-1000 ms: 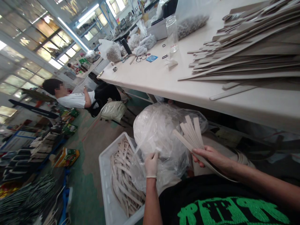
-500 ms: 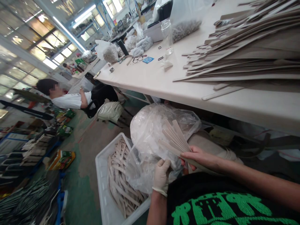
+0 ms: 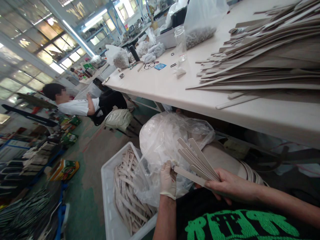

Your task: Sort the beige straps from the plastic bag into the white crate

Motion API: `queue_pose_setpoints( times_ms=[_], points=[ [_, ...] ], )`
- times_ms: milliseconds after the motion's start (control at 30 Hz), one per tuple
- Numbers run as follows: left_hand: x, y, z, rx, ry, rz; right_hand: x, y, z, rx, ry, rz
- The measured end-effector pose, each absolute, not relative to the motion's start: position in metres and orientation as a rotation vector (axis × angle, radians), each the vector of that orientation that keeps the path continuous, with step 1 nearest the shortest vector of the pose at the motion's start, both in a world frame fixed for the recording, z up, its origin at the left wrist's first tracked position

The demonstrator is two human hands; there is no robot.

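Observation:
My right hand [image 3: 227, 185] grips several beige straps [image 3: 200, 160], spread like a fan with their rounded ends pointing up and left. My left hand [image 3: 168, 180], in a pale glove, is closed with the fingertips pinched together just left of the lowest strap's end. Whatever lies in that pinch is too small to make out. Behind both hands is a clear plastic bag [image 3: 160, 133], bulging over something pale. A white plastic crate [image 3: 107, 200] stands to the left, holding a heap of loose beige straps [image 3: 130, 193].
A long table [image 3: 170, 88] crosses above, bearing a big stack of straps [image 3: 270, 60], a glass jar [image 3: 180, 43], glasses [image 3: 150, 65] and bags of small parts [image 3: 200, 35]. A seated person [image 3: 77, 105] is at the far left, near a stool [image 3: 118, 118].
My right hand has moved right and down with the straps, away from my left hand. My left hand has shifted slightly up and left, staying pinched.

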State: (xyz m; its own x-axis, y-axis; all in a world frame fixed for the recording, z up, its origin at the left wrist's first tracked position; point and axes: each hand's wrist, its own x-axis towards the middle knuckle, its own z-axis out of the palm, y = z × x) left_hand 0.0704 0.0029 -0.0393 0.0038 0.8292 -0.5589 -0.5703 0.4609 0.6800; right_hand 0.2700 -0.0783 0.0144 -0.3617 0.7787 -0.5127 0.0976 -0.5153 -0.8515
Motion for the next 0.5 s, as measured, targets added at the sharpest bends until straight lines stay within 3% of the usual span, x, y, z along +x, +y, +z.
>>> queue_pose_setpoints(
  times_ms=[300,500],
  points=[
    [0.065,-0.003,-0.033,0.385,1.089,1.120,0.268,-0.071,0.015,-1.471,-1.173,1.948],
    [0.081,-0.020,-0.027,0.496,1.027,0.924,0.262,-0.060,0.009,-1.412,-1.210,1.873]
  ],
)
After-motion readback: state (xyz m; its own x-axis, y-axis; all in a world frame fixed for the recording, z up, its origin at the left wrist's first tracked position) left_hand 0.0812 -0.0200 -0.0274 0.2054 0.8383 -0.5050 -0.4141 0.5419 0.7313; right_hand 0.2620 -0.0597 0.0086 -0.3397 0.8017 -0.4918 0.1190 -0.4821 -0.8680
